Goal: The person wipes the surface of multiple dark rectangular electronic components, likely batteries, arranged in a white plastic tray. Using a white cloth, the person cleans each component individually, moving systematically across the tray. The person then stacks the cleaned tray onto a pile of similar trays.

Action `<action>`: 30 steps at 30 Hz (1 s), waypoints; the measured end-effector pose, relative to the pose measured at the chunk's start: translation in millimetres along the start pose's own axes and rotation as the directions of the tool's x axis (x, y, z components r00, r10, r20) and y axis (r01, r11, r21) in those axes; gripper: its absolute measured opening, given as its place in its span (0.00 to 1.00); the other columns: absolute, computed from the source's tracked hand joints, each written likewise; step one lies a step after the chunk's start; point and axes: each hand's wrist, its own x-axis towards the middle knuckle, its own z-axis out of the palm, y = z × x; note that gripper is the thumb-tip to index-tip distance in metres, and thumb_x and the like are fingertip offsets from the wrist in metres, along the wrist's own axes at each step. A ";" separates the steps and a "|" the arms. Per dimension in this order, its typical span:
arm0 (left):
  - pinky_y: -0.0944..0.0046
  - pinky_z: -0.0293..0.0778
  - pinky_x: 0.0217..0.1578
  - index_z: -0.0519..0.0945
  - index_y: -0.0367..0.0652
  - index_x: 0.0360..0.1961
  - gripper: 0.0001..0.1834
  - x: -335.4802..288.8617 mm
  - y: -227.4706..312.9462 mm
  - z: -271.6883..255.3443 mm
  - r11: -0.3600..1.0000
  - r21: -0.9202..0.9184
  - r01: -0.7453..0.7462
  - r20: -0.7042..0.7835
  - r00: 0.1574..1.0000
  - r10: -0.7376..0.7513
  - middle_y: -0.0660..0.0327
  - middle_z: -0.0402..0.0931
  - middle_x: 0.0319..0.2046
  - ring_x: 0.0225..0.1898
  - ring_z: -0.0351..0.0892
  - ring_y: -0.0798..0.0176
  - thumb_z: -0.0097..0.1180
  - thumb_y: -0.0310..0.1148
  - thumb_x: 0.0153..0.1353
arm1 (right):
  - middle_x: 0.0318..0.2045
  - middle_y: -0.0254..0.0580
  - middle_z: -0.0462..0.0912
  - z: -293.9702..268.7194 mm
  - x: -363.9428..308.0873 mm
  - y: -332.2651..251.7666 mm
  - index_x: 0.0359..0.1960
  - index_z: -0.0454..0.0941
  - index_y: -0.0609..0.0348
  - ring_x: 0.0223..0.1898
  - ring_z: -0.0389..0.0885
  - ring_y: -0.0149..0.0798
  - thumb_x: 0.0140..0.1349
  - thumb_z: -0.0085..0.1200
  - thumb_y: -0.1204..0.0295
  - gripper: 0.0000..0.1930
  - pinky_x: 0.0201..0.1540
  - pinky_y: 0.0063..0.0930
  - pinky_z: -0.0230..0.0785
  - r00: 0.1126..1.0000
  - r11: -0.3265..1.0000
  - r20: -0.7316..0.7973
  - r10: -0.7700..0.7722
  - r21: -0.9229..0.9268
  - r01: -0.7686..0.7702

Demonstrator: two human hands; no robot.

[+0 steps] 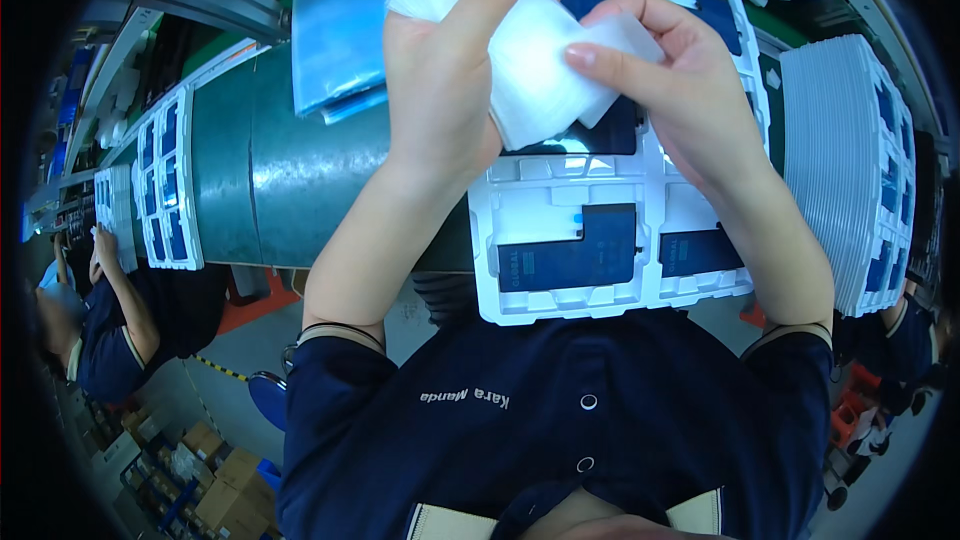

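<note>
Sheets [535, 65], white, thin and squarish, are held as a loose pile over the upper part of a tray [488, 230]; the layers are overlapped unevenly, opaque at the middle and translucent toward the edges. A fanned portion at the upper left is grasped between the thumb and fingers of the left hand [445, 65]. The right edge is pinched by the right hand [675, 65], its thumb laid on top and its fingers curled behind. The tray is white, moulded into compartments and set with dark cells. On the near cell [570, 255], which is stepped in outline, a line of pale printed capitals is seen along one side, with smaller marks beside it and a small blue tab at the notch. Similar pale print is borne by the cell [700, 252] to its right. Light embroidered lettering, inverted in this view, is carried on the chest of the dark shirt [500, 460]. A blue bag [338, 35] is placed left of the hands, beside the green belt [310, 170]. Stacked trays are seen at right [825, 170] and at far left [168, 180], where a co-worker [115, 350] is seated.
</note>
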 end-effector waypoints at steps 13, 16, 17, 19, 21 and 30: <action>0.60 0.77 0.42 0.70 0.38 0.50 0.14 57.3 -0.2 1.7 0.980 -0.180 0.080 0.050 0.996 -0.072 0.54 0.77 0.37 0.40 0.79 0.59 0.51 0.31 0.65 | 0.33 0.33 0.82 -13.1 61.0 3.5 0.42 0.84 0.59 0.36 0.73 0.25 0.61 0.60 0.66 0.12 0.39 0.19 0.65 0.911 0.956 -0.292 -0.292 -0.075 0.282; 0.65 0.74 0.38 0.73 0.38 0.49 0.16 71.6 10.9 -22.0 0.989 0.108 0.099 0.069 0.992 -0.107 0.57 0.77 0.33 0.34 0.74 0.66 0.55 0.31 0.61 | 0.34 0.35 0.83 -29.0 64.3 9.9 0.44 0.83 0.59 0.34 0.74 0.25 0.60 0.60 0.68 0.13 0.39 0.21 0.66 0.931 0.980 -0.314 -0.187 0.013 0.201; 0.68 0.71 0.35 0.75 0.38 0.49 0.18 77.4 21.3 -29.2 0.933 0.351 0.081 0.105 0.986 -0.126 0.59 0.77 0.32 0.30 0.69 0.71 0.57 0.31 0.58 | 0.34 0.35 0.83 -35.4 65.0 11.1 0.44 0.83 0.59 0.34 0.74 0.26 0.60 0.60 0.69 0.12 0.39 0.21 0.67 0.933 0.985 -0.316 -0.171 -0.037 0.168; 0.66 0.71 0.35 0.81 0.40 0.46 0.17 79.8 40.5 -35.4 0.527 0.842 -0.112 0.236 0.956 -0.175 0.55 0.80 0.31 0.28 0.74 0.67 0.59 0.33 0.55 | 0.35 0.37 0.83 -47.8 68.5 14.5 0.45 0.83 0.61 0.36 0.77 0.28 0.59 0.60 0.72 0.13 0.41 0.22 0.68 0.943 0.984 -0.296 -0.150 -0.134 0.114; 0.63 0.73 0.39 0.82 0.40 0.45 0.17 73.2 40.5 -44.4 0.079 0.973 -0.216 0.230 0.916 -0.329 0.51 0.81 0.35 0.33 0.78 0.58 0.59 0.34 0.55 | 0.35 0.38 0.83 -53.8 72.9 16.5 0.45 0.83 0.61 0.38 0.78 0.29 0.59 0.60 0.72 0.13 0.43 0.21 0.68 0.949 0.981 -0.280 -0.148 -0.164 0.104; 0.60 0.74 0.39 0.82 0.34 0.38 0.19 76.9 37.5 -35.3 -0.116 0.965 -0.236 0.154 0.864 -0.479 0.47 0.80 0.35 0.37 0.81 0.51 0.66 0.37 0.48 | 0.34 0.36 0.83 -64.5 85.4 27.3 0.41 0.81 0.59 0.37 0.78 0.27 0.57 0.61 0.73 0.10 0.44 0.18 0.66 0.929 0.980 -0.314 -0.194 -0.099 0.171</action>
